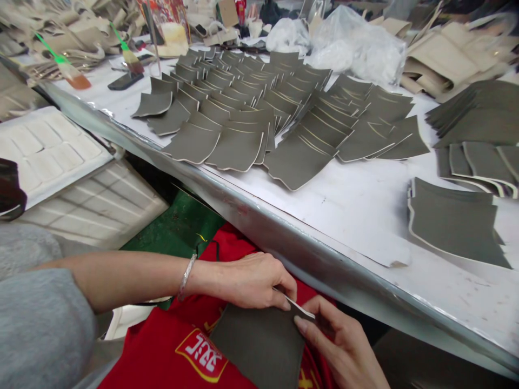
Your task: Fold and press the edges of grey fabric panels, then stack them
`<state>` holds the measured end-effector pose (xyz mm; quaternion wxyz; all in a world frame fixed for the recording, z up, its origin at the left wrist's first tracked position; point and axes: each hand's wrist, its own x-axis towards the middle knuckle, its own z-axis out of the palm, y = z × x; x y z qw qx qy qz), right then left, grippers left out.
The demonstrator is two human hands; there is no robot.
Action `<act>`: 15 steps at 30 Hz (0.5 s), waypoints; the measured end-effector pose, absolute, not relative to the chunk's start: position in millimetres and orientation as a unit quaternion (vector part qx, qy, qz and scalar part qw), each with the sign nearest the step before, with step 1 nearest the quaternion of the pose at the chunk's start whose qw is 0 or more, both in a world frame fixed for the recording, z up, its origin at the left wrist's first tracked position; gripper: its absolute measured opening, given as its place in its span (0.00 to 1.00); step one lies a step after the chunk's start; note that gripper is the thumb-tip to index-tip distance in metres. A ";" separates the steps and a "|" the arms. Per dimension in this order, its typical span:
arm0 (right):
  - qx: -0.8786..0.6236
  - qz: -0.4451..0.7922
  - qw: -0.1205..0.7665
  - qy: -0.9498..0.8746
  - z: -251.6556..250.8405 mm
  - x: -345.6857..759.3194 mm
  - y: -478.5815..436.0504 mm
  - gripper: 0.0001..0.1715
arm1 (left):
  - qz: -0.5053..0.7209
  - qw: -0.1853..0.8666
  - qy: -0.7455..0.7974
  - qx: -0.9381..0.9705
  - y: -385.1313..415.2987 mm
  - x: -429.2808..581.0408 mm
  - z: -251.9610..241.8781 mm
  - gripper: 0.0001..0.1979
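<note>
A dark grey-green sheet piece point(259, 340) with a pale edge lies over the red cloth point(162, 346) on my lap. My left hand point(255, 281), with a bracelet at the wrist, pinches its upper edge. At the right end of that same edge, my right hand point(340, 340) grips the corner between thumb and fingers. Both hands are below the table's front edge. Overlapping rows of similar grey pieces point(239, 143) spread across the white-covered table point(357, 205) in front of me.
More grey pieces point(454, 216) are stacked at the right. Brushes with green handles point(67, 73) rest at the back left. Clear plastic bags point(357, 43) and beige pieces point(450, 54) lie behind. A white crate point(97, 200) stands left, and the metal table edge point(284, 237) runs diagonally.
</note>
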<state>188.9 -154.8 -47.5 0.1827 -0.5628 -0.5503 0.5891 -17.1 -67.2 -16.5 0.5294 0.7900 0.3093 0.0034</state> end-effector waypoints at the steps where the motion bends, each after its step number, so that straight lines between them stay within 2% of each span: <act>1: -0.572 0.580 0.185 -0.550 -46.2 187.6 -154.4 0.23 | 0.009 0.518 0.306 0.799 -68.1 -16.1 -16.1 0.01; 5: -0.585 0.543 0.187 -0.572 -41.7 184.8 -151.2 0.24 | 0.017 0.497 0.297 0.815 -70.7 -12.6 -16.7 0.03; 15: -0.569 0.531 0.210 -0.592 -54.4 186.1 -149.9 0.26 | -0.001 0.555 0.284 0.782 -65.6 -13.6 -21.1 0.08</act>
